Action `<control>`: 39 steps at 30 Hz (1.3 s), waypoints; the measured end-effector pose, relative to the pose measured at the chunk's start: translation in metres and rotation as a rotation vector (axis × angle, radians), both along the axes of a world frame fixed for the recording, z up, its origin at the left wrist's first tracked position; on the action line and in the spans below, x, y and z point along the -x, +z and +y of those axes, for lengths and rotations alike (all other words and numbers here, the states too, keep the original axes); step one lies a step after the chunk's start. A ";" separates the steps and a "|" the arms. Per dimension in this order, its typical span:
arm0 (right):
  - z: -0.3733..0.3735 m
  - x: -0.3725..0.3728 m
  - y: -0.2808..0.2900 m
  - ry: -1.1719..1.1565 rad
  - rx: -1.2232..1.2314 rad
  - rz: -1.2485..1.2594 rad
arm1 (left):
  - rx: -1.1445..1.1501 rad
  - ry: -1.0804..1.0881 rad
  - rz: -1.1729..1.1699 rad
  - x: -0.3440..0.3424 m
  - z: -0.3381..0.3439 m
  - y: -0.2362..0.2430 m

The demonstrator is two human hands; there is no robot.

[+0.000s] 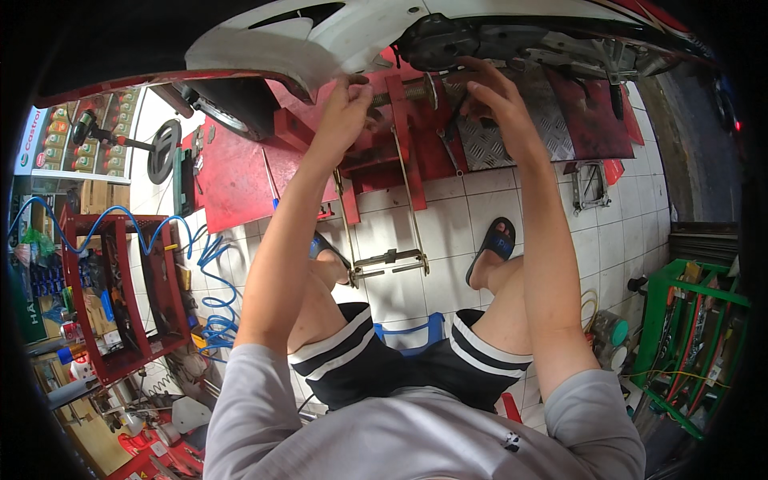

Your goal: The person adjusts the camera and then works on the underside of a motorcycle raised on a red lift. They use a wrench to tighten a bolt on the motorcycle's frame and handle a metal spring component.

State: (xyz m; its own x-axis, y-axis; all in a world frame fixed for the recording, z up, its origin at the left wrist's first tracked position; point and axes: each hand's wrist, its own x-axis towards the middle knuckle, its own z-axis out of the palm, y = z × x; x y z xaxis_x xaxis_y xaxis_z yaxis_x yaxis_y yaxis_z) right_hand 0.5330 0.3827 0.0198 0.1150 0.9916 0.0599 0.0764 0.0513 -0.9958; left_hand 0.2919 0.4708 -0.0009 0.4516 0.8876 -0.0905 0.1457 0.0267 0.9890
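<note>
Both my arms reach forward to the underside of a scooter with a white body panel. Held by the panel's lower edge, my left hand has its fingers curled together; anything in them is hidden. To its right, my right hand has its fingers apart and slightly bent, just beneath the dark engine casing. Whether its fingertips touch the casing, I cannot tell. Between the hands stands a red metal lift frame with a coil spring.
The scooter rests over a red platform with a chequered metal plate. A red tool cart and coiled blue hose are at left. At right stands a green rack. A blue stool is under me.
</note>
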 end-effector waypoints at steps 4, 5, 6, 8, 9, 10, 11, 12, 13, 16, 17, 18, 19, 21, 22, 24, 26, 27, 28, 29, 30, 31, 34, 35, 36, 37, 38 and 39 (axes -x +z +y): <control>0.003 0.004 -0.001 0.006 -0.004 0.025 | -0.229 -0.020 -0.040 0.003 -0.003 -0.006; 0.002 0.004 -0.001 0.012 -0.007 0.032 | -0.127 -0.028 -0.025 0.004 0.000 -0.005; 0.002 0.005 -0.002 0.013 0.001 0.031 | -0.024 -0.036 -0.009 0.006 0.004 -0.003; 0.004 0.004 -0.003 0.013 0.013 0.028 | 0.080 -0.035 0.014 0.005 0.006 -0.001; 0.005 0.004 -0.006 0.016 -0.014 -0.012 | 0.081 -0.028 0.020 0.003 0.005 0.000; 0.007 0.005 -0.009 0.018 -0.041 -0.052 | 0.083 -0.020 0.027 0.002 0.003 0.001; 0.008 0.008 -0.009 0.023 -0.066 -0.089 | 0.036 -0.023 -0.008 0.002 0.000 0.000; 0.008 0.010 -0.009 0.029 -0.122 -0.197 | -0.010 -0.026 -0.042 0.002 -0.002 -0.002; 0.007 0.012 -0.009 0.035 -0.177 -0.306 | -0.056 -0.030 -0.077 0.001 -0.004 -0.003; 0.007 0.018 -0.009 0.011 -0.334 -0.531 | -0.107 -0.063 -0.056 0.005 0.002 -0.009; 0.007 0.019 -0.008 -0.008 -0.383 -0.590 | -0.101 -0.062 -0.054 0.004 0.001 -0.008; 0.006 0.021 -0.006 -0.008 -0.365 -0.592 | -0.095 -0.061 -0.051 0.004 0.000 -0.007; 0.005 0.022 -0.005 -0.008 -0.347 -0.594 | -0.089 -0.059 -0.049 0.003 0.000 -0.006; 0.004 0.022 -0.005 -0.012 -0.355 -0.617 | -0.083 -0.045 -0.028 0.001 -0.001 -0.003; 0.006 0.021 -0.009 -0.015 -0.380 -0.636 | -0.080 -0.038 -0.018 0.000 -0.001 -0.002; 0.007 0.021 -0.011 -0.015 -0.401 -0.663 | -0.058 -0.020 0.045 0.002 0.003 -0.003; 0.008 0.020 -0.012 -0.016 -0.389 -0.680 | -0.100 0.001 0.055 0.001 0.003 -0.005; 0.008 0.020 -0.012 -0.018 -0.396 -0.670 | -0.154 0.013 0.034 -0.003 -0.001 -0.006; 0.008 0.020 -0.013 -0.021 -0.403 -0.661 | -0.208 0.025 0.013 -0.005 -0.003 -0.006; 0.009 0.022 -0.011 -0.022 -0.412 -0.650 | -0.222 0.020 0.018 -0.004 -0.002 -0.008; 0.008 0.023 -0.009 -0.023 -0.384 -0.635 | -0.235 0.015 0.023 -0.002 -0.002 -0.010; 0.007 0.024 -0.007 -0.025 -0.357 -0.620 | -0.249 0.010 0.029 0.000 -0.001 -0.011; 0.006 0.020 -0.007 -0.044 -0.339 -0.602 | 0.028 0.033 0.097 -0.004 0.002 -0.003; 0.006 0.020 -0.007 -0.045 -0.350 -0.594 | -0.044 0.030 0.044 -0.003 0.001 -0.006; 0.007 0.021 -0.008 -0.048 -0.349 -0.580 | -0.116 0.027 -0.008 -0.004 -0.002 -0.010; 0.007 0.022 -0.008 -0.052 -0.348 -0.566 | -0.189 0.024 -0.060 -0.004 -0.003 -0.013; 0.007 0.022 -0.008 -0.059 -0.345 -0.554 | -0.174 0.026 -0.031 -0.003 -0.001 -0.013; 0.007 0.021 -0.007 -0.061 -0.347 -0.557 | -0.159 0.029 -0.002 -0.001 0.001 -0.013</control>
